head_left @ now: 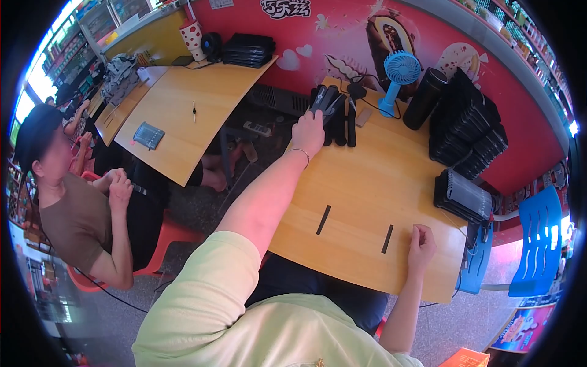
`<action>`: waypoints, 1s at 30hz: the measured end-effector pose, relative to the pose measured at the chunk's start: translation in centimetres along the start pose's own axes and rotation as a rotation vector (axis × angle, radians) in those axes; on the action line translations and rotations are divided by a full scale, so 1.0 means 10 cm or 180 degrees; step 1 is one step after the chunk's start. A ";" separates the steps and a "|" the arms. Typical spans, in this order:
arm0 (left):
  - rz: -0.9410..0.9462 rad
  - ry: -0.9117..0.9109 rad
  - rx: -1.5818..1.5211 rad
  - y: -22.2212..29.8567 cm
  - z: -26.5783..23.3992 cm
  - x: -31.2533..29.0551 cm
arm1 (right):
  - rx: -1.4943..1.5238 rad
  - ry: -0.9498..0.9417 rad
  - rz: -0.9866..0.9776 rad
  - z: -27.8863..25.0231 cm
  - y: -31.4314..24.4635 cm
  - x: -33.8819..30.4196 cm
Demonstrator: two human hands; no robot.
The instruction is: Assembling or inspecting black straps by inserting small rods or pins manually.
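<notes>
Stretched out to the far side of the wooden table (pixel 342 211), my left hand (pixel 309 130) has its fingers closed at the near end of a dark elongated piece (pixel 324 100) with grey marks. It lies among several long black rolled pieces (pixel 351 125), whose exact kind I cannot make out. My right hand (pixel 422 246) is closed near the table's right side, fingers curled; anything inside them is hidden. To its left lies a short black strip (pixel 387 239), and a second black strip (pixel 323 220) lies farther left. Both strips are apart from my hands.
A blue handheld fan (pixel 402 68) and a black cylinder (pixel 426 98) stand at the back. Stacked black pouches (pixel 468 131) and a clear-topped stack (pixel 463 194) line the right side. A seated person (pixel 85 208) is left, beside another table (pixel 177 116). Blue chairs (pixel 538 241) stand right.
</notes>
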State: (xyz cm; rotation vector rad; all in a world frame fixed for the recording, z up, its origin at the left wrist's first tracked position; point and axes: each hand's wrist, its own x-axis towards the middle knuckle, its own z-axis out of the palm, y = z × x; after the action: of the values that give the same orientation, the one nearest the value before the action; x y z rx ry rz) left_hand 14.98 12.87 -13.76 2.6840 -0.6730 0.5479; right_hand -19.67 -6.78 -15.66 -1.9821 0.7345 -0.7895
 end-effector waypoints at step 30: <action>0.0027 0.0222 0.0109 0.00 0.05 -0.04 | 0.0020 0.0023 -0.0134 0.01 -0.05 -0.01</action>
State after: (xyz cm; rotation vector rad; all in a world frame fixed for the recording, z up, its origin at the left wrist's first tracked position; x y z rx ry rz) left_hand 14.80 12.78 -14.33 2.6811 -0.6617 0.6576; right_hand -19.60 -6.40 -15.27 -1.9956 0.6957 -0.8232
